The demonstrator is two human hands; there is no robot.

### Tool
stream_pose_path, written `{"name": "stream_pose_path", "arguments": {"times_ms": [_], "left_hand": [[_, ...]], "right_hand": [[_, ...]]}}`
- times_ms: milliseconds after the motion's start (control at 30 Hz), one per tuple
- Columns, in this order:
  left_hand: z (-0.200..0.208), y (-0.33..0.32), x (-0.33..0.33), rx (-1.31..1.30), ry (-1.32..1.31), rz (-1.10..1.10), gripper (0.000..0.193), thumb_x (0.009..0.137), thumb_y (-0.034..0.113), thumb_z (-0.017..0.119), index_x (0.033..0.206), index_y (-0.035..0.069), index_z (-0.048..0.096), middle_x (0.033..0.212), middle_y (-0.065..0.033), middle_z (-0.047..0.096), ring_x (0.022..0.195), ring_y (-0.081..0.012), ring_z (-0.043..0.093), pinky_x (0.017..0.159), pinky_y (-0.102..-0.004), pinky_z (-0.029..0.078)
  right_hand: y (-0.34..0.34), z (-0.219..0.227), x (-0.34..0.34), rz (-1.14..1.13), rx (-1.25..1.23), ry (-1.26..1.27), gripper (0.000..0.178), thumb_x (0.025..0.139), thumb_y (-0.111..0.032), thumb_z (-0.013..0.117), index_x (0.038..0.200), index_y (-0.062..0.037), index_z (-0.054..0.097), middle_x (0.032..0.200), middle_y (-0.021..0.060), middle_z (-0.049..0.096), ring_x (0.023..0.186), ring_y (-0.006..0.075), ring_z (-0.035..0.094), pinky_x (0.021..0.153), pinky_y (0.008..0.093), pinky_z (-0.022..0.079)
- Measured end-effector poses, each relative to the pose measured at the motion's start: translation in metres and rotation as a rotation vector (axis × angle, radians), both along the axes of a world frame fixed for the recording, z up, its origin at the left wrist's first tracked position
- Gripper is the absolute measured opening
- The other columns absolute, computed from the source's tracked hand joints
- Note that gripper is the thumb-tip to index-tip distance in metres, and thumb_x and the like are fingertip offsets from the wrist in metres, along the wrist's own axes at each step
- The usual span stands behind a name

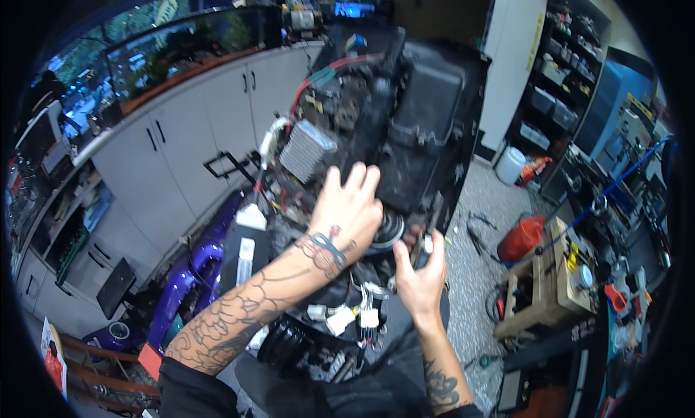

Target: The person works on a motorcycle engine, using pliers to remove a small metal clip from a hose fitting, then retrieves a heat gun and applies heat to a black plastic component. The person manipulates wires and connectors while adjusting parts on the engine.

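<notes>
Pale cabinets (181, 114) line the room's left side and speckled grey floor (467, 226) lies right of an opened-up vehicle (409, 175). The person's left hand (347, 208) reaches over its middle, fingers spread a little; whether it grips anything cannot be told. The right hand (420, 273) seems to pinch a small dark piece (422, 252) between thumb and fingers, just right of a black ring (388, 233). That piece probably handles as light, stiff and perhaps greasy, best held by its sides

Workshop: opened-up machine (427, 103), exposed wiring plugs (340, 319), bin-laden black shelves (541, 121), wooden stand (541, 311).
</notes>
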State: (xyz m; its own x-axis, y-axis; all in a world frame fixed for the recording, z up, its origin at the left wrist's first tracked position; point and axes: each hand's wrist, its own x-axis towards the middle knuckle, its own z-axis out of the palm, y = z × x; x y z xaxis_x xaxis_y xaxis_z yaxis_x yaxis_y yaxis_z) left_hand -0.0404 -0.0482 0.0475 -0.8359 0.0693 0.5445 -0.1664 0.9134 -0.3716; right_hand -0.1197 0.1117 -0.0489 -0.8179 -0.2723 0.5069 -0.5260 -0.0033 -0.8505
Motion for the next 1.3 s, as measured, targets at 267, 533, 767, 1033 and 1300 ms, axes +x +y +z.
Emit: {"name": "stream_pose_path", "arguments": {"times_ms": [267,533,767,1033,1300], "left_hand": [[0.024,-0.028,-0.006,0.369,-0.125,-0.298,0.016,0.085,0.019,0.086,0.09,0.008,0.075,0.113,-0.0079,0.06,0.113,-0.028,0.062,0.093,-0.041,0.054],[0.021,-0.027,-0.018,0.686,0.057,-0.498,0.011,0.093,0.005,0.079,0.1,0.003,0.071,0.092,-0.0091,0.068,0.091,-0.0283,0.066,0.08,-0.0395,0.055],[0.025,-0.012,-0.008,0.383,0.02,-0.321,0.011,0.089,0.008,0.08,0.099,0.005,0.081,0.092,-0.0074,0.067,0.089,-0.0281,0.066,0.077,-0.0404,0.058],[0.007,-0.007,-0.021,0.351,0.141,-0.253,0.011,0.085,0.002,0.082,0.094,0.002,0.076,0.09,-0.0106,0.064,0.086,-0.0317,0.066,0.075,-0.0427,0.056],[-0.002,-0.01,-0.019,0.236,0.158,-0.242,0.012,0.087,0.001,0.082,0.094,-0.001,0.074,0.092,-0.0105,0.06,0.084,-0.0292,0.064,0.073,-0.0408,0.056]], "right_hand": [[-0.003,-0.002,-0.014,0.064,-0.013,-0.192,0.062,0.091,-0.021,0.093,0.134,0.0064,0.058,0.111,0.0108,0.075,0.1,0.0177,0.07,0.09,0.0344,0.058],[-0.029,-0.019,-0.016,0.208,-0.395,-0.391,0.05,0.087,-0.012,0.096,0.119,0.0002,0.061,0.105,0.0037,0.073,0.091,0.0106,0.068,0.083,0.0269,0.056],[-0.036,-0.012,-0.01,0.319,-0.565,-0.574,0.04,0.09,0.0,0.089,0.121,-0.0018,0.065,0.107,0.0028,0.076,0.091,0.0094,0.071,0.082,0.026,0.06],[-0.037,-0.016,-0.012,0.345,-0.615,-0.564,0.05,0.088,0.001,0.089,0.129,-0.0015,0.061,0.112,0.0025,0.072,0.095,0.0088,0.07,0.085,0.0261,0.06],[-0.039,-0.019,-0.016,0.443,-0.587,-0.556,0.053,0.085,-0.004,0.091,0.128,-0.0006,0.059,0.109,0.0049,0.074,0.094,0.0108,0.071,0.083,0.0277,0.06]]}}
